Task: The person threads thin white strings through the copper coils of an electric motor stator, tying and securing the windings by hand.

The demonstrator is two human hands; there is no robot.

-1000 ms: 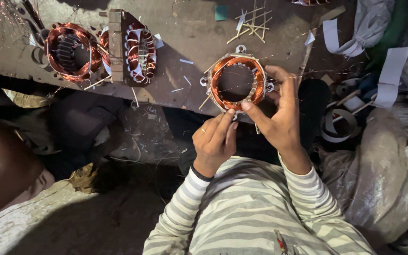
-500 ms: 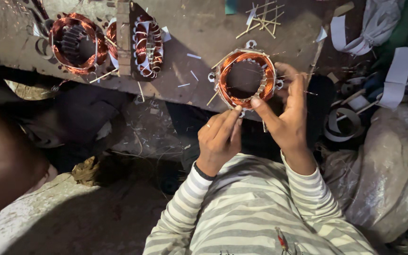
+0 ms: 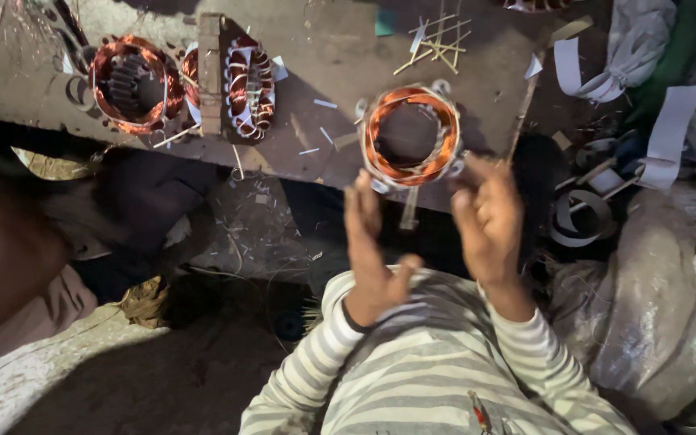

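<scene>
copper-wound motor ring [image 3: 410, 137] sat at the counter [image 3: 324, 56] edge, coils in place with white paper strips in the slots, sticks poking out, so winding looked unfinished. left hand [image 3: 372, 254] was open, fingers apart, just below it; right hand [image 3: 486, 217] open beside its rim. two more wound rings [image 3: 130, 84] lay well left. one pile of sticks [image 3: 437, 44].

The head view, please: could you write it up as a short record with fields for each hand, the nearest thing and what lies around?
left hand: open, palm turned inward, holding nothing
right hand: fingers spread, fingertips at the rim of the copper-wound stator; grip unclear
copper-wound stator: ring of orange coils, at the workbench edge
workbench: dark, worn, strewn with paper scraps
other stators: two more wound pieces, far left on the bench
thin sticks: loose bundle behind the stator
paper strips: white, at right
</scene>
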